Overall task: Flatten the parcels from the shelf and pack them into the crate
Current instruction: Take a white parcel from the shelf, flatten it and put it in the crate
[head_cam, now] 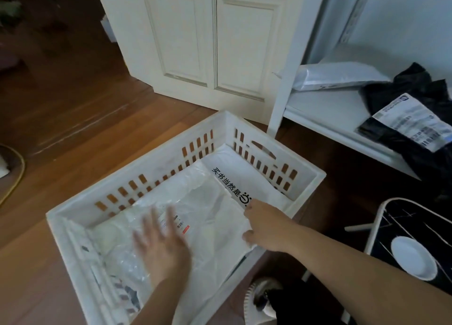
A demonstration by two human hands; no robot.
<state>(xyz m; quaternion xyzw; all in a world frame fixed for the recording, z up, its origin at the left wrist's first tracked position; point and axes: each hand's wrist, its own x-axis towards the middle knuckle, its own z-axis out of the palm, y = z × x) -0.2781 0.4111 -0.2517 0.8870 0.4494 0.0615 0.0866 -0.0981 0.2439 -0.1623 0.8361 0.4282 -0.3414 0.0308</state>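
The white crate (137,178) sits on the wood floor (73,104) in the middle of the frame, and it already has parcels in it. A white mailer bag with black printed words (247,178) lies flat at the far end, toward the upper right of the crate. On top of it, nearer to me, lies a crinkly white plastic parcel (210,217) with a small label. More flat bags seem tucked along the lower left wall, but they are hard to make out.

The left hand (161,241) is blurry, with its fingers spread wide and flat on the crinkly parcel. It looks like it is pressing the air out. The right hand (264,227) is at the right edge of the same parcel. Its fingers curl round that edge and hold it.

So part of the job is done, I think. Some parcels are packed, and this one is being squashed flat right now.

There is more to do. On the white shelf (330,114) at the upper right, a puffy white parcel (335,76) still lies at the back. A black parcel with a shipping label (415,119) sits at the right edge of the frame, hanging a bit over the front of the shelf. Both look unflattened. They still need to be pressed and put in the crate.
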